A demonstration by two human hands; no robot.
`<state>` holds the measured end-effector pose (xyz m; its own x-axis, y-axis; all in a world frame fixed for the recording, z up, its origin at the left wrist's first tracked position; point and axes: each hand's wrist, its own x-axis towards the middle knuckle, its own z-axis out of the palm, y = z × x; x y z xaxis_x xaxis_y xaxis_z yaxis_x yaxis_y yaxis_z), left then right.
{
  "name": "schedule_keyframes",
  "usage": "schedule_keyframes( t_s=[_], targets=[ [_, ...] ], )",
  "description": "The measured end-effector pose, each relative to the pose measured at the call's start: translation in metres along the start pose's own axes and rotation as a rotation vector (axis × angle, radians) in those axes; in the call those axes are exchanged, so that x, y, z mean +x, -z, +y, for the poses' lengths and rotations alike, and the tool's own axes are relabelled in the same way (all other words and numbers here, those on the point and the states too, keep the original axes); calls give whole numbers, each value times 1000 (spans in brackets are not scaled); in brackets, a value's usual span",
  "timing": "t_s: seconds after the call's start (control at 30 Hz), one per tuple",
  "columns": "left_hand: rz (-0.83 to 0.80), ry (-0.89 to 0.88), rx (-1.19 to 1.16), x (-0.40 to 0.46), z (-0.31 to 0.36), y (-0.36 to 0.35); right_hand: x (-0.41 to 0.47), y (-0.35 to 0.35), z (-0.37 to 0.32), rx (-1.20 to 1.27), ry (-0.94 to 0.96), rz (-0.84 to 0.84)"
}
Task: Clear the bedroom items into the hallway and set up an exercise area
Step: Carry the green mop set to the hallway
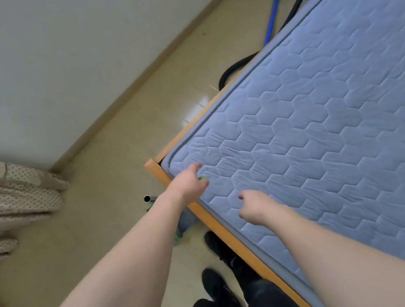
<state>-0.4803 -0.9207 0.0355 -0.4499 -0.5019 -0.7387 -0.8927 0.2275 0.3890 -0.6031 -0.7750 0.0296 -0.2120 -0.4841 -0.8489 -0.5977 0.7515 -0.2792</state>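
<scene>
Both hands are hovering loosely curled and holding nothing over the near corner of the mattress, left hand nearer the corner, right hand closer in, mattress running far-right.

A bare quilted mattress lay in a wooden bed frame. The frame stood on a beige floor, where a dark hose and possibly a metal tube lay.

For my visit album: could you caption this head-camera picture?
Both bare hands, left hand and right hand, reach over the corner of a bare blue quilted mattress.
</scene>
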Motion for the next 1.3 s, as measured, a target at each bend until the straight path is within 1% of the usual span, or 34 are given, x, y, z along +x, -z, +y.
schedule_keyframes(
  t_s=[0.13, 0.2, 0.27, 0.37, 0.47, 0.6, 0.7, 0.77, 0.83, 0.9, 0.97, 1.07, 1.2, 1.3],
  targets=[
    [-67, -3, 133, 15, -1, -17, 13, 1, 11, 16, -18, -21],
    [-48, -11, 171, 1, -7, -23, 14, 1, 11, -2, -39, -50],
    [-4, -20, 141, -27, -20, -29, 11, 2, -2, -44, -33, -84],
    [55, 14, 30, -73, -55, -39, 8, 3, -39, -92, 56, -100],
    [120, 148, -146, -107, -105, -40, 10, -3, -91, -120, 186, -100],
    [250, 255, -341, -121, -156, -26, 26, -25, -143, -72, 330, -120],
    [381, 317, -493, -114, -186, -10, 40, -45, -170, -46, 338, -138],
    [430, 346, -564, -110, -206, -4, 49, -60, -181, -1, 315, -103],
    [431, 349, -582, -109, -224, 0, 55, -71, -188, 30, 274, -31],
    [426, 356, -587, -115, -243, 3, 59, -79, -199, 12, 248, 32],
    [436, 371, -624, -127, -259, 5, 54, -88, -215, -53, 282, 75],
    [456, 382, -698, -155, -276, 14, 32, -98, -245, -208, 406, 113],
    [550, 426, -795, -212, -294, 22, -10, -110, -297, -340, 530, 109],
    [661, 474, -843, -248, -304, 23, -35, -120, -328, -433, 611, 103]
  ],
)
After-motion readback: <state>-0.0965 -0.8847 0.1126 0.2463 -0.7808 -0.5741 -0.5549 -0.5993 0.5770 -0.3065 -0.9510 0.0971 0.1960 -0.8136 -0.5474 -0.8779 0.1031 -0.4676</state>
